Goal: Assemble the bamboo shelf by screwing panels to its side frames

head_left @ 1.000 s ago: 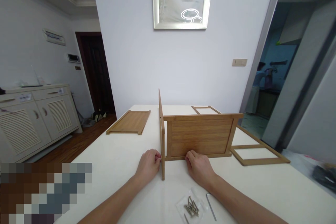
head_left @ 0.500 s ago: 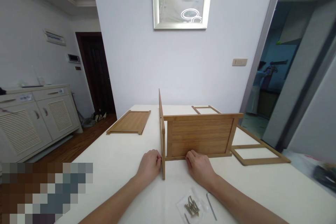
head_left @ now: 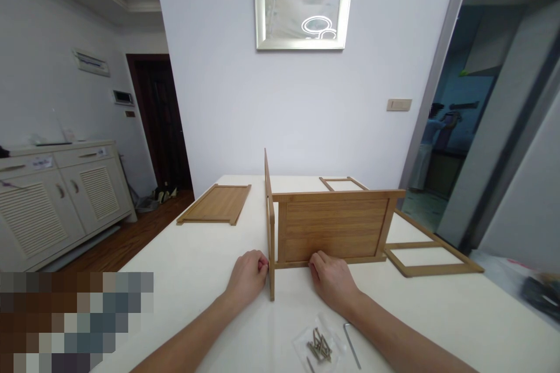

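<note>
A slatted-looking wooden shelf panel [head_left: 335, 227] stands on its long edge, its left end against an upright wooden side frame [head_left: 271, 233] seen almost edge-on. Curled over the panel's lower rail are the fingers of my right hand [head_left: 333, 275]. My left hand [head_left: 248, 273] is closed at the outer left face of the side frame, low down; whatever its fingertips pinch is hidden. Between my forearms lies a clear plastic bag [head_left: 301, 341] with several screws [head_left: 321, 345] on it. Beside it, near my right wrist, rests an L-shaped hex key [head_left: 352, 346].
Another wooden panel [head_left: 216, 204] lies flat at the table's back left. An open wooden frame [head_left: 441, 270] lies at the right, partly behind the standing panel, and a smaller frame part [head_left: 343, 179] shows behind. Beyond the doorway stands a person [head_left: 431, 134].
</note>
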Demonstrator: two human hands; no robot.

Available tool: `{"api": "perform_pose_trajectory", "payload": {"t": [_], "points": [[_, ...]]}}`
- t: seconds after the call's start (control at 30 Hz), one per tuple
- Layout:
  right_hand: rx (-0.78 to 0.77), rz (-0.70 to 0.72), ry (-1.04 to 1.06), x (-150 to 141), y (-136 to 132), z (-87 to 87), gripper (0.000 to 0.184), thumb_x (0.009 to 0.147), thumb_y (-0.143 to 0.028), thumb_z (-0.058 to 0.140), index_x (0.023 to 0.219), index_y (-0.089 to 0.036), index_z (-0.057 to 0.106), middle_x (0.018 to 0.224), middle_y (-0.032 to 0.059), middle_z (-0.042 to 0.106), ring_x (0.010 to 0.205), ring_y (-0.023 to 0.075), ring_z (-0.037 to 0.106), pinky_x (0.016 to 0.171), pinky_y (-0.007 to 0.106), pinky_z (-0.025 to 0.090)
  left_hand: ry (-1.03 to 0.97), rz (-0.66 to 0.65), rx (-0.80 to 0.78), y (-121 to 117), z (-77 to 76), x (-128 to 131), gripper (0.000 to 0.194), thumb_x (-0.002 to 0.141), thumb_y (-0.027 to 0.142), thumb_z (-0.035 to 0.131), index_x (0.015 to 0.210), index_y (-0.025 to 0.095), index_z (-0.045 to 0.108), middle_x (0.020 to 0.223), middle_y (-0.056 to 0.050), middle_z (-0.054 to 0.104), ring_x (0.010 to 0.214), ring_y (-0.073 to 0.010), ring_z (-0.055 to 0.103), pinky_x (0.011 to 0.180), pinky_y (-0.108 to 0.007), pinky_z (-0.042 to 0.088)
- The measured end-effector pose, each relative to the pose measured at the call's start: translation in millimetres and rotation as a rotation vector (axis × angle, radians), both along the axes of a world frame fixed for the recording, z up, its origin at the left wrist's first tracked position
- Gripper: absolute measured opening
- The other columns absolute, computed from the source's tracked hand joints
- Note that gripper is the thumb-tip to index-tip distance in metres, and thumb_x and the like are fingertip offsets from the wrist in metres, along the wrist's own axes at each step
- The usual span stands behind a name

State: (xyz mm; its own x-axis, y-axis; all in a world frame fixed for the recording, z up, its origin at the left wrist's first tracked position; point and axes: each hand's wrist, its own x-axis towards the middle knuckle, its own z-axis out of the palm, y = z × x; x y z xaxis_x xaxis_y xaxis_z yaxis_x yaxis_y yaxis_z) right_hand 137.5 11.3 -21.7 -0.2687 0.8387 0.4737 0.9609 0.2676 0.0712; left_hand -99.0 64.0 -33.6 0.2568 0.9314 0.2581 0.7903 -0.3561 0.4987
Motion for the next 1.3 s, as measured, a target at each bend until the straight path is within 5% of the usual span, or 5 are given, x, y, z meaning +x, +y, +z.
{"api": "perform_pose_trajectory", "payload": {"t": [1.3], "points": [[-0.008,-0.004,0.000,-0.5,-0.2,0.8,0.016,0.090,-0.011,0.046,0.082,-0.018,0.057,0.081,0.0035,0.067,0.068,0.0139,0.059,0.059,0.026,0.030,-0.036,0.014,-0.030,-0.5,2.9,0.7,0.015,0.079,0.007,0.053,0.074,0.018,0.062,0.073,0.000,0.064,0.075,-0.0152,0.057,0.065,-0.024,0.035]]}}
